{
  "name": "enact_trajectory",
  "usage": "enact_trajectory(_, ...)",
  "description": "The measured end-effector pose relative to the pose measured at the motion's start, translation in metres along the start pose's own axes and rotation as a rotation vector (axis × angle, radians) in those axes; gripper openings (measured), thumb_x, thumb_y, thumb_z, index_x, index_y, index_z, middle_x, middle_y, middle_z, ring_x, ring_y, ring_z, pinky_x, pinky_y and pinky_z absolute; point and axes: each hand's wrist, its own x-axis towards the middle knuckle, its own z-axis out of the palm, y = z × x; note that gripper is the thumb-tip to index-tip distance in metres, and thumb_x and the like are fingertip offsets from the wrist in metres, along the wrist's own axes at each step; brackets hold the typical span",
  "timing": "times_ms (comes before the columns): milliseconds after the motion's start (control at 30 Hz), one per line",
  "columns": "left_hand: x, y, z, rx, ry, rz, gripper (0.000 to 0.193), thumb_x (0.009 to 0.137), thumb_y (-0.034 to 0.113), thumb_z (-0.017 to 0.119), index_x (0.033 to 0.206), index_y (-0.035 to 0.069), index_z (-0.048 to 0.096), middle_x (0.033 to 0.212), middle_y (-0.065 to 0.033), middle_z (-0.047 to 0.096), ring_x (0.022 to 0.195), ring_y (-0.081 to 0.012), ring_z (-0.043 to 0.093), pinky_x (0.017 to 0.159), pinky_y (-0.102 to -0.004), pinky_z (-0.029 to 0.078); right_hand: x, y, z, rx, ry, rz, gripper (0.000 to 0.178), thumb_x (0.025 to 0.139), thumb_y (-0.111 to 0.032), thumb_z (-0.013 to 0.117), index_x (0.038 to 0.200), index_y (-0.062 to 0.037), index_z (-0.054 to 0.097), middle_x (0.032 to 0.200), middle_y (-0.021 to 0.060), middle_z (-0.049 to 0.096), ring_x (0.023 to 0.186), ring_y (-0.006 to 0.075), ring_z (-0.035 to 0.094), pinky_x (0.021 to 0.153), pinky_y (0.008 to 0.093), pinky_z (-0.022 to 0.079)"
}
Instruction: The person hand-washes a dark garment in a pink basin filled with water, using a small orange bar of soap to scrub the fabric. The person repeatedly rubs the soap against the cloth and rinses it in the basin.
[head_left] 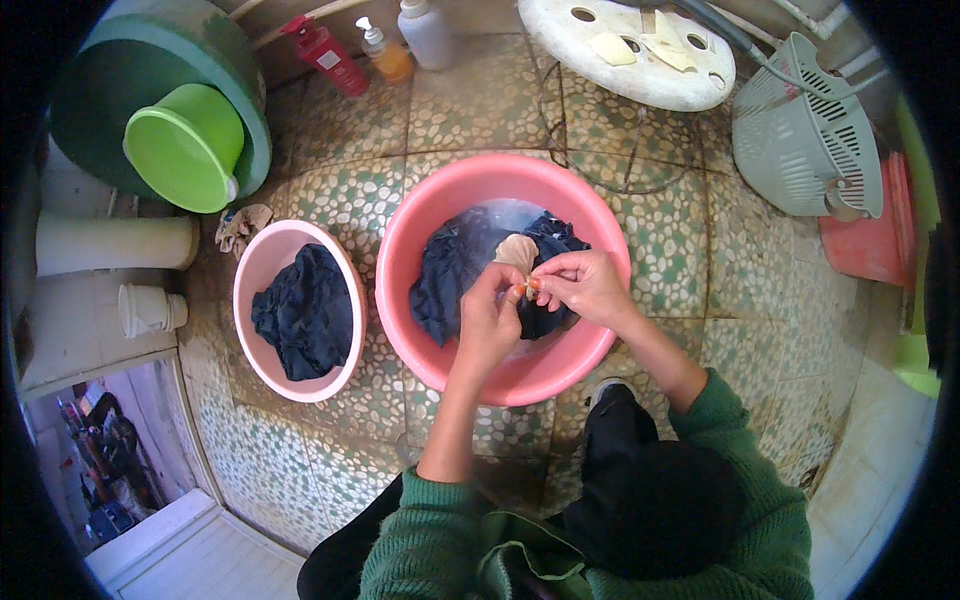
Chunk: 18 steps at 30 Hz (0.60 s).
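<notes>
Above a round pink basin (402, 345) on the floor, my left hand (488, 318) and my right hand (585, 285) meet, fingertips pinched together. Between them is the lower end of a small beige cloth (515, 250), whose upper part bulges out just beyond my fingers. Its exact kind does not show. Beneath, dark navy wet clothes (440, 285) lie in cloudy, sudsy water (508, 213). My hands hide part of those clothes. Left of the basin, a smaller pale pink tub (243, 300) holds more dark clothing (305, 315).
A green tub (262, 130) with a lime bucket (185, 150) stands far left. Red (325, 58), orange (385, 55) and white (427, 35) bottles line the back wall. A white stool (620, 75) and grey basket (800, 130) stand far right. My foot (603, 390) is near the basin.
</notes>
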Motion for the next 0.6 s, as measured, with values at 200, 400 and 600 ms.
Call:
enact_trajectory(200, 0.001, 0.015, -0.004, 0.105, -0.041, 0.025, 0.017, 0.083, -0.015, 0.055, 0.091, 0.0, 0.055, 0.08, -0.0128, 0.06, 0.076, -0.0209, 0.061, 0.073, -0.0303, 0.049, 0.003, -0.002, -0.007, -0.072, -0.07, -0.005, 0.008, 0.092, 0.001, 0.063, 0.094, 0.0052, 0.069, 0.08, 0.0086, 0.071, 0.068, 0.0099, 0.067, 0.06, 0.0235, 0.055)
enact_trajectory(400, 0.002, 0.026, -0.006, 0.171, -0.027, 0.064, 0.02, 0.08, -0.017, 0.055, 0.091, 0.001, 0.054, 0.081, -0.0144, 0.059, 0.075, -0.0264, 0.062, 0.071, -0.0324, 0.049, 0.003, -0.007, 0.003, -0.237, -0.045, -0.122, 0.007, 0.091, 0.004, 0.058, 0.095, 0.0019, 0.064, 0.079, 0.0042, 0.065, 0.068, 0.0079, 0.062, 0.061, 0.0226, 0.051)
enact_trajectory(600, 0.004, 0.027, -0.004, 0.293, -0.006, 0.231, 0.02, 0.079, -0.016, 0.056, 0.09, 0.0, 0.054, 0.084, -0.0154, 0.057, 0.077, -0.0314, 0.06, 0.071, -0.0349, 0.049, 0.002, -0.009, 0.008, -0.23, -0.008, -0.114, 0.003, 0.087, 0.001, 0.061, 0.088, 0.0024, 0.063, 0.078, 0.0055, 0.066, 0.072, 0.0137, 0.064, 0.065, 0.0303, 0.051)
